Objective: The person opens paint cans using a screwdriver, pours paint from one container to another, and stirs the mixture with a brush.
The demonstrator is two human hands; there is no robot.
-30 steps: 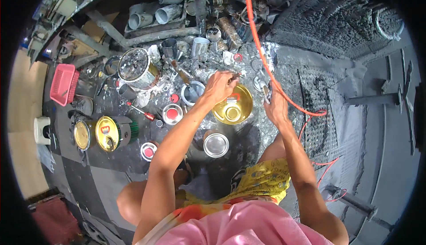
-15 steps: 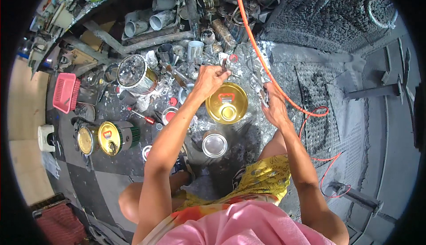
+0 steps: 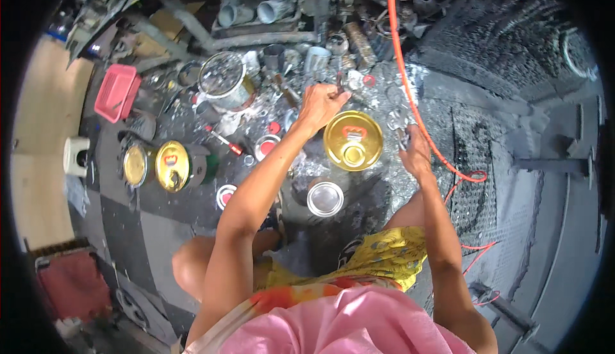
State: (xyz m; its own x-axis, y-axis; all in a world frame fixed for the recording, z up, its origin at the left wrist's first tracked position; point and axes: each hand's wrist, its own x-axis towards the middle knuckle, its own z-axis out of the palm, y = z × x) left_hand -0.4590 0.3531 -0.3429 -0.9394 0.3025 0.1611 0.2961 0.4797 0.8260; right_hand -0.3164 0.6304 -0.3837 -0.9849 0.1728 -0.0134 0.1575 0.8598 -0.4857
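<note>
My left hand (image 3: 322,105) is closed in a pinch just beyond the upper left rim of a gold lidded can (image 3: 367,152). A thin dark piece stands up at its fingertips, too small to name. To the right of that can, my right hand (image 3: 418,154) curls around a grey metal tool (image 3: 403,137), mostly hidden by the fingers. The can stands upright, with a red folded handle and a round cap on its top. Nearer to me is a small silver tin (image 3: 325,199).
An orange hose (image 3: 398,59) hangs down past my right hand. Left lie a paint-crusted bucket (image 3: 224,82), a red-handled screwdriver (image 3: 234,148), two gold-topped cans (image 3: 173,166) and a pink basket (image 3: 117,92). Cluttered grey pots (image 3: 277,10) fill a low shelf at the back.
The whole view has swung left, so things appear farther right and slightly higher. Both hands stay on either side of the gold can with little movement relative to it.
</note>
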